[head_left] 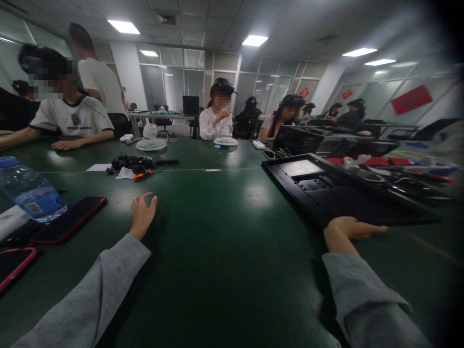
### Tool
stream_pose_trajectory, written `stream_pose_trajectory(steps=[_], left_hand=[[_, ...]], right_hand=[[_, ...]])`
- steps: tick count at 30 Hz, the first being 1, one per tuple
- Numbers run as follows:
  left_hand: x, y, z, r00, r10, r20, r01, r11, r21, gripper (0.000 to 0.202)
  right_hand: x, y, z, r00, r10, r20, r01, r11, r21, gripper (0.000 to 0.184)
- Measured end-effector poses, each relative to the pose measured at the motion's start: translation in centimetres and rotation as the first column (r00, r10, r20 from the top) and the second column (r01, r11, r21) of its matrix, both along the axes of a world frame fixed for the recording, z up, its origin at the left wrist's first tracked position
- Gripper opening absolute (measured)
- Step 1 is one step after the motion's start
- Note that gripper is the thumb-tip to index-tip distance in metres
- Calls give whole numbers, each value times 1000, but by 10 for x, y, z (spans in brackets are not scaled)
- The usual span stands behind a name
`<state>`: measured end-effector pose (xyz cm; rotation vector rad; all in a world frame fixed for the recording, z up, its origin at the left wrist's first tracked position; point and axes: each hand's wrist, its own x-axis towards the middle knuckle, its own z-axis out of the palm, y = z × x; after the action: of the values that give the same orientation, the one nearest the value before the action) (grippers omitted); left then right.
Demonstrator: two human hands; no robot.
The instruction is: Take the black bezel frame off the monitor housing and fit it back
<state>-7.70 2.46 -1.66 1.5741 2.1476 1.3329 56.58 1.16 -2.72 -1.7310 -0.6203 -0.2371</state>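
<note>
A large black plastic panel [362,198], with a raised rim and a rectangular cutout, lies at the right side of the green table. My right hand [353,229] is at its near edge, with the fingers along and partly beneath the rim; the grip is partly hidden. My left hand [143,212] is held over the table at left of centre, fingers apart and curved, holding nothing. Closest to it are a dark phone with a red case [70,220] and, farther back, a heap of black gear [132,164] with an orange part.
At the left stand a water bottle [34,191] and another pink-edged phone [14,266]. Two white fans [151,144] are across the green table [217,270]. Several people sit opposite, one person [217,116] directly ahead. A dark open box [297,141] and cluttered items lie behind the panel.
</note>
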Motion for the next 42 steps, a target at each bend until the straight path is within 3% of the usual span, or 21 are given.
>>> stream_pose_trajectory(steps=[2,3,8,12,16,20,23,25,29,32,35,38,42], left_hand=[[-1,1,-1,1000,-2,-6,2,1000,6,41],[-1,1,-2,1000,-2,-11,2,1000,6,41],[-2,3,-3,1000,3,-18,-3,1000,-2,40],[-2,3,-2,1000,2,-13,-2,1000,-3,38],[0,2,0,1000,-8,-12,8,1000,-8,39],[1,0,2,1000,-6,-23,6,1000,2,37],[2,0,3,1000,-5,-24,5,1000,-1,35],[2,0,4,1000,-4,-16,4,1000,-5,36],[2,0,4,1000,-3,22,3,1000,9,41],[3,0,2,998,-31,46,29,999,44,45],[4,2,0,995,-79,69,73,995,74,51],[7,3,-2,976,-182,121,169,979,110,62],[9,4,-5,937,-339,89,329,938,114,68]], right_hand=[[5,-2,0,930,-283,-237,302,952,49,78],[7,-3,0,892,-335,-304,363,931,42,79],[8,-4,4,874,-350,-338,347,935,-70,92],[-4,-6,12,921,-311,-234,320,948,-4,96],[-31,-13,32,959,-277,-54,280,959,50,92],[-68,-20,56,948,-150,281,130,988,89,76],[-96,-22,67,822,34,569,-118,987,112,65],[-112,-21,71,759,134,638,-224,973,62,62],[-130,-21,73,773,209,599,-271,963,14,64],[-127,-19,71,835,264,482,-326,944,48,69],[-117,-12,65,851,391,351,-419,908,2,73],[-111,-3,55,818,506,272,-504,860,-83,72],[-107,4,44,806,555,207,-540,832,-131,71]])
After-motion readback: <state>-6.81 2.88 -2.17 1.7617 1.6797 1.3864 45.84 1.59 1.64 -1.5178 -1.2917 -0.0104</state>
